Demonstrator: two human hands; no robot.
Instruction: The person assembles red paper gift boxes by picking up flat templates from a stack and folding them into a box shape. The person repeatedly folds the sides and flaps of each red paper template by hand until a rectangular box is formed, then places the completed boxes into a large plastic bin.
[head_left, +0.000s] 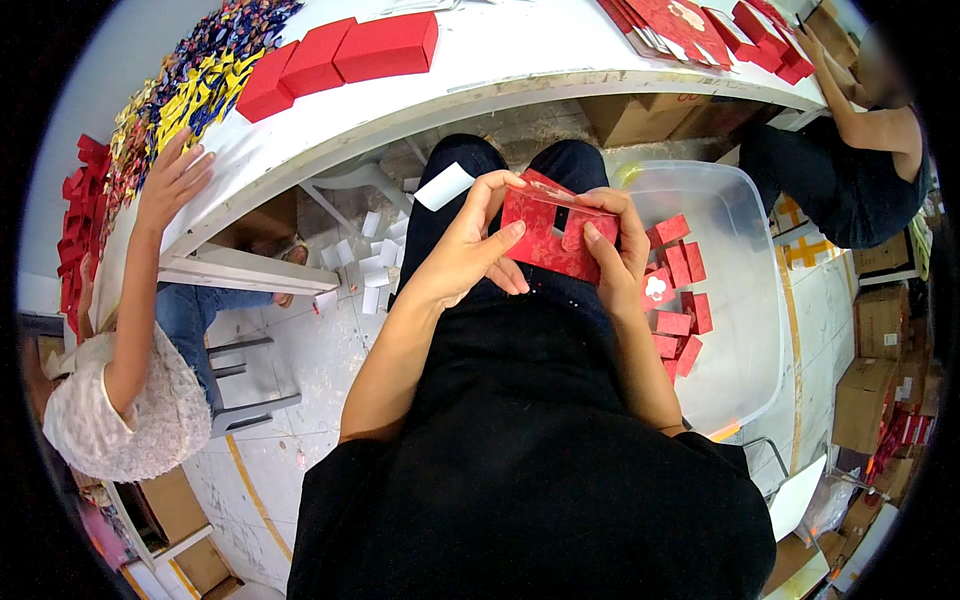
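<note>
Above my lap, both hands hold a small red patterned cardboard box (545,240), which has a dark and whitish gap near its middle. My left hand (462,240) grips its left end, thumb on the near face and index finger along the top edge. The right end is pinched by my right hand (622,245), with the thumb on the face. Whether the box is fully folded I cannot tell. A white paper slip (444,186) rests on my left thigh, beside my left hand. Several finished-looking small red boxes (675,262) lie to the right of my right hand, inside a clear plastic bin (745,300).
A white table (520,45) spans ahead, bearing red boxes (385,48), red cards (680,30) and a heap of colourful small packets (205,85). White slips (375,265) litter the floor. One person (130,380) sits at left, another (840,170) at right.
</note>
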